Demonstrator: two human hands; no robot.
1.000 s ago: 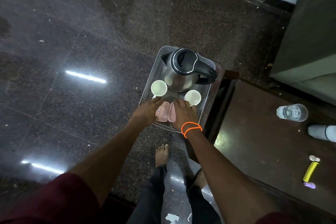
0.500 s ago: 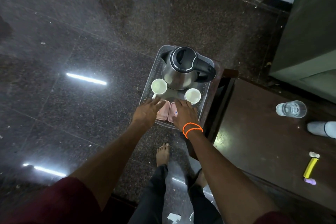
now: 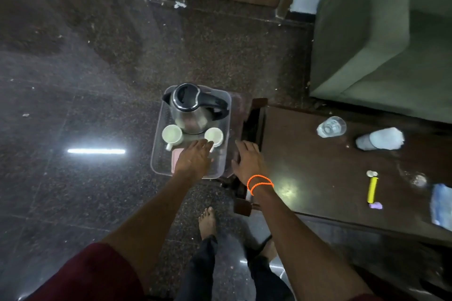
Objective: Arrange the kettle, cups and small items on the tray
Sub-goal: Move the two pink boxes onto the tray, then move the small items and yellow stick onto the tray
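White cup touching left hand fingers.

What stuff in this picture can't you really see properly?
- Pink packets: head view, mostly covered by the left hand, so their count is hidden.
- Right cup handle: the left fingertips overlap it; touching or not is unclear.
- Blue-white item on the table: cut off by the right edge and blurred.
- Right hand: what it rests on is too dark.
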